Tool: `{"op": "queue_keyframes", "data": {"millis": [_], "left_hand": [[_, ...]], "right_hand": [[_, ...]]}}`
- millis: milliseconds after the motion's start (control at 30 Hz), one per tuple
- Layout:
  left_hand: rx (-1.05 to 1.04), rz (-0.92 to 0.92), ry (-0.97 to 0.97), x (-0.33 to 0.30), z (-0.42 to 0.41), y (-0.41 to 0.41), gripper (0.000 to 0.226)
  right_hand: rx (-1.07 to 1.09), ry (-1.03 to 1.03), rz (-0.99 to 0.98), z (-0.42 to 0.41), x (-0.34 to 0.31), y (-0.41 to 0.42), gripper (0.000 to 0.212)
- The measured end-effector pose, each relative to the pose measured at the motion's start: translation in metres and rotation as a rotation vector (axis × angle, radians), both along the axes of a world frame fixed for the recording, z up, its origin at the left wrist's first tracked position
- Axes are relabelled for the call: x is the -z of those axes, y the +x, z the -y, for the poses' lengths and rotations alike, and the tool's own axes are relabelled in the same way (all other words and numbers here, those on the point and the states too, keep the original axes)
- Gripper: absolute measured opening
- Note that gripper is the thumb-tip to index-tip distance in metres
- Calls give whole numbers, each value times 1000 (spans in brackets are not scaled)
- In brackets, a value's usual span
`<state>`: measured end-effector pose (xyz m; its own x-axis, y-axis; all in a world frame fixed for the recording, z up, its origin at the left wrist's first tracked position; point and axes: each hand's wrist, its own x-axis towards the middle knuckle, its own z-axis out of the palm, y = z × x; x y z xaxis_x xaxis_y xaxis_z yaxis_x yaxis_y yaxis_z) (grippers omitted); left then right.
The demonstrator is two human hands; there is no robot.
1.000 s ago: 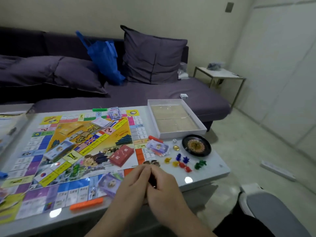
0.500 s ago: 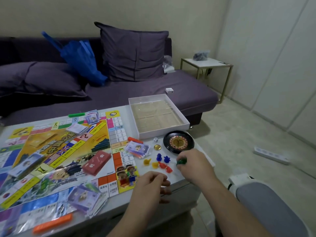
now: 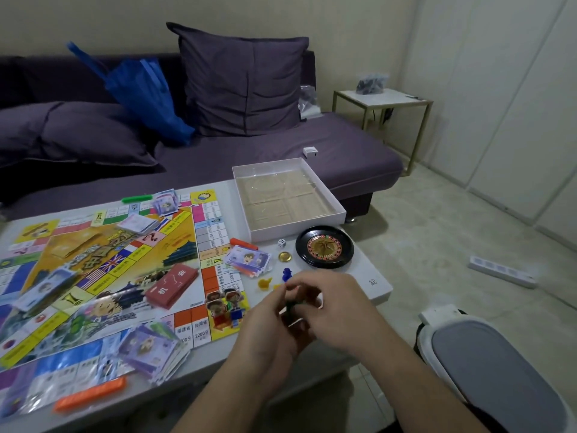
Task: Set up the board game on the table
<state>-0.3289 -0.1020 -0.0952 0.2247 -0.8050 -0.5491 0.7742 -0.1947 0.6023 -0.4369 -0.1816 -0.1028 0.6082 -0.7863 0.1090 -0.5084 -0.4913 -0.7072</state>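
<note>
The game board (image 3: 93, 276) lies open on the white table (image 3: 373, 292), with a red card deck (image 3: 173, 285) and several stacks of play money (image 3: 246, 260) on and around it. Right of the board are a blue token (image 3: 286, 273), a yellow token (image 3: 264, 282), a gold coin (image 3: 284, 257), a die (image 3: 281, 243) and a small roulette wheel (image 3: 324, 246). My left hand (image 3: 265, 329) and my right hand (image 3: 334, 307) meet above the table's front right corner. Together their fingertips pinch a small green token (image 3: 292, 305). Other tokens are hidden under my hands.
The open game box (image 3: 338, 210) sits at the table's back right. Orange holders (image 3: 90, 393) and a green holder (image 3: 137, 199) lie at the board's edges. Behind is a purple sofa (image 3: 281, 145) with cushions and a blue bag (image 3: 146, 95). A grey stool (image 3: 493, 370) stands at my right.
My right hand took the green token from beside the roulette wheel and drew back to the left. My left hand rose to meet it. The view shifted slightly.
</note>
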Motion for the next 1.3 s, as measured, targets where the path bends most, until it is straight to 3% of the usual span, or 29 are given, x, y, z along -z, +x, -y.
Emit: {"op": "queue_keyframes", "data": {"millis": [67,167,267,467,667,800,1000,1133,1300], "left_hand": [[-32,-29,4,-1,0,-3,29],[-57,-43,57,2,-2,1,23],[-91,-26,107,7,-6,8,22],[-125,38,148,14,-13,14,24],[-131,-24,160,12,-15,19,18],[-142,-58,158,11,-15,22,23],[-168,-82,152,15,-11,22,25],[-150,-176,129,11,-3,22,45],[-191,-211,86,4,7,18,35]], "right_hand": [[-35,32,5,-1,5,4,44],[72,62,117,7,3,-1,31],[187,-29,-15,19,6,-4,28],[197,-69,-262,22,24,19,18],[220,-213,-323,18,33,32,19],[220,-225,-289,17,37,33,19],[309,-197,-46,22,33,23,14],[162,-229,127,9,17,21,11],[-52,-256,-23,-4,23,33,31]]}}
